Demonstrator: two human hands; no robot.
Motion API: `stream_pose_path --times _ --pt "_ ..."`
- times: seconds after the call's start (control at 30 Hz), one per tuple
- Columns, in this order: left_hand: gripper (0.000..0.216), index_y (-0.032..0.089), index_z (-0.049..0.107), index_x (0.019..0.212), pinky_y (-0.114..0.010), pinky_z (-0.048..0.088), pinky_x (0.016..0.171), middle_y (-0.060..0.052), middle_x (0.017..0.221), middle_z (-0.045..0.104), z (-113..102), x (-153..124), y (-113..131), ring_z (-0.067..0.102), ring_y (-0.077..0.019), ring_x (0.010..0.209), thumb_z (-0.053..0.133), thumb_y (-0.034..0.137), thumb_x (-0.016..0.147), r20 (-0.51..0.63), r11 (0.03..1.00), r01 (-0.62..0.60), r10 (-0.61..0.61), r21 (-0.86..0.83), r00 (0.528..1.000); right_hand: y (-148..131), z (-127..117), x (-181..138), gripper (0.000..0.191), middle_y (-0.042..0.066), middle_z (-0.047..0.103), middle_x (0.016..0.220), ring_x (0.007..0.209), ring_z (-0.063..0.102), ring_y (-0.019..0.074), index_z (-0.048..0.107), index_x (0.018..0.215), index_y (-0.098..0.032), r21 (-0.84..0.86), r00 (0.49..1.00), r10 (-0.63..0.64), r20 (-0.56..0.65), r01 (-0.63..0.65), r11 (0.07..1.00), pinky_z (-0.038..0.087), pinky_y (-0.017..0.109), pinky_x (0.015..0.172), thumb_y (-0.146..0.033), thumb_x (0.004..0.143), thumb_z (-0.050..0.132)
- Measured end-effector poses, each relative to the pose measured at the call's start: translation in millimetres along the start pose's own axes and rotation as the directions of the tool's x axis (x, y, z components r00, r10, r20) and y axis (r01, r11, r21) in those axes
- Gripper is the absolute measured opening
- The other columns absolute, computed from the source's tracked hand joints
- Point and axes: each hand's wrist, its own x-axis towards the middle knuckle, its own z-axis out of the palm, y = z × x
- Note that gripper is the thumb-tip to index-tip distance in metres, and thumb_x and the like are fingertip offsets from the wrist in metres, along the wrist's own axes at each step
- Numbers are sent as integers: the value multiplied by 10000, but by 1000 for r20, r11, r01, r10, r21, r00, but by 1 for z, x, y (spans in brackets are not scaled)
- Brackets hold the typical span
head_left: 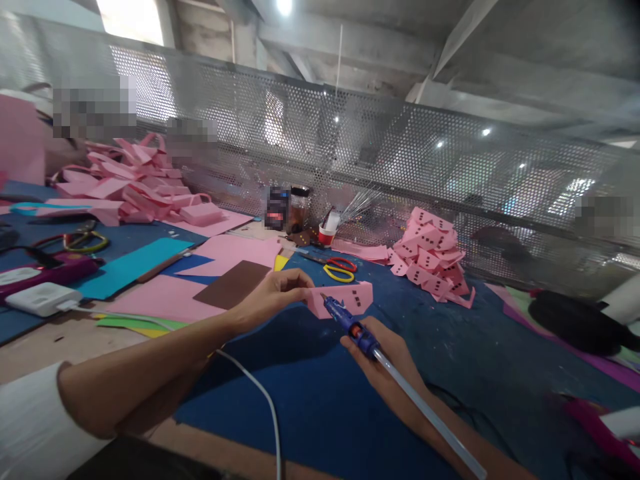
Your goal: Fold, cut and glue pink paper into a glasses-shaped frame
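Between the fingers of my left hand (283, 293) is the left end of a folded pink paper piece (340, 303) with small dark squares on its right part. My right hand (387, 353) grips a blue hot glue gun (353, 327), and a long clear glue stick (430, 413) sticks out of its back end toward me. The gun's nozzle points at the pink piece near my left fingertips; whether it touches the paper I cannot tell. Red-and-yellow-handled scissors (340, 268) lie on the blue mat (320, 407) just beyond the paper.
A pile of pink dotted pieces (430, 257) stands at right, and a heap of pink strips (135, 187) at far left. A red-and-white cup (327, 233) and a jar (299, 210) stand before the perforated metal screen (380, 147). A white cable (260, 387) crosses the mat.
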Motion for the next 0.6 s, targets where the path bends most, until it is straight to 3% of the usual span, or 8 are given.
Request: stream_pose_path --times 0.6 --pt "143 146 616 893 -312 474 793 -30 846 664 1 -1 4 629 -179 828 610 274 829 -4 1000 0 0 5 1000 1 1 0 234 -4 586 760 628 525 132 506 771 -209 -13 1000 12 -6 -12 1000 349 223 539 -410 877 560"
